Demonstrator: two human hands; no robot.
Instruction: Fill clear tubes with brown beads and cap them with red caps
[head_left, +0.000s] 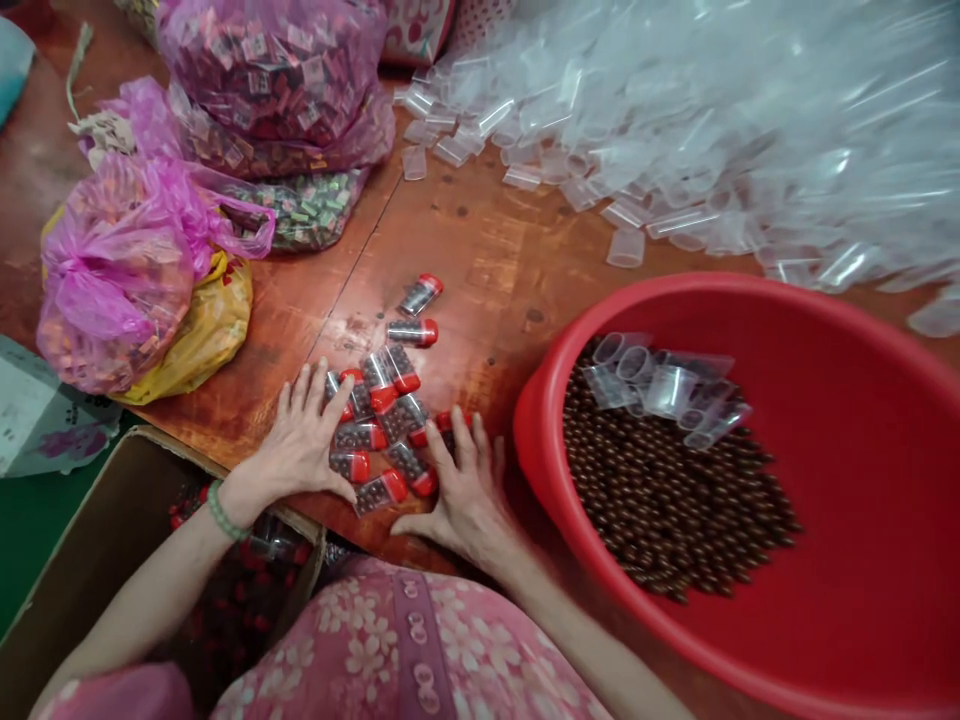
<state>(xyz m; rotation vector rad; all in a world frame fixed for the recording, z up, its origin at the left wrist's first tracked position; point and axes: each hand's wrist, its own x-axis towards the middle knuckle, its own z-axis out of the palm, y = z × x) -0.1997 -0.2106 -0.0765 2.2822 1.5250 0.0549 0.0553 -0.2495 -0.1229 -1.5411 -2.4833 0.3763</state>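
Filled tubes [405, 415], clear with red caps and dark balls inside, are lying in a loose cluster on the wooden table [465, 250] by the near edge; two are sitting just beyond it, on the far side. Left hand [296, 450] is flanking the cluster on its left, fingers spread, thumb by the nearest tubes. Right hand [465, 500] is flanking the other side, also splayed, fingers over a tube there. Neither is closing on anything. I'm reading this as the gathering-up step; next move is probably calling for both palms to squeeze inward together, low, without tubes spilling off the edge. Cardboard box [90, 530] is sitting below that edge under the left forearm, red-capped pieces dimly showing inside. Red basin [536, 420] is standing at right, holding brown balls [675, 510] and some empty tubes [667, 385]. Bigger tube pile [675, 120] is lying behind, blurred.
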